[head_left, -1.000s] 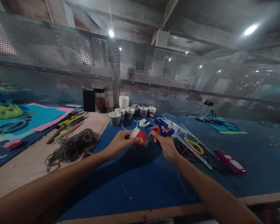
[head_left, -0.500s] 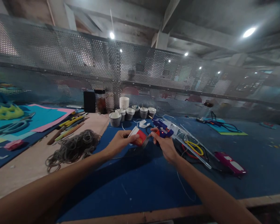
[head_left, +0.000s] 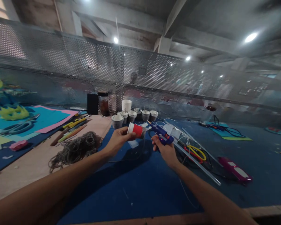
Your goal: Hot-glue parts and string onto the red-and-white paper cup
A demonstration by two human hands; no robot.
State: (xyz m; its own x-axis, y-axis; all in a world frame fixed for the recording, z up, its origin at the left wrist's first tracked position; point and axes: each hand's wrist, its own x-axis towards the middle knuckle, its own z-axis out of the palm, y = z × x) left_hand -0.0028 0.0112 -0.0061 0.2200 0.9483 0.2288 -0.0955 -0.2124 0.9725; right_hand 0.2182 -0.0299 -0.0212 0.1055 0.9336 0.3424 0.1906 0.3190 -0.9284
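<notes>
Scissors are seen lying partly over blue paper, well to the left of the red-and-white cup. Nearer the cup on that side, a tangle of grey cord is piled. The cup itself is gripped between thumb and fingers of the left hand, tipped sideways, raised above the blue tabletop. Behind the cup, small whitish pots are grouped. Just right of the cup, a blue glue gun is held by its handle in the right hand, nozzle pointed cupward; hands are kept apart. Farther right of the cup, a clear rod, yellow loop and magenta object are laid.
</notes>
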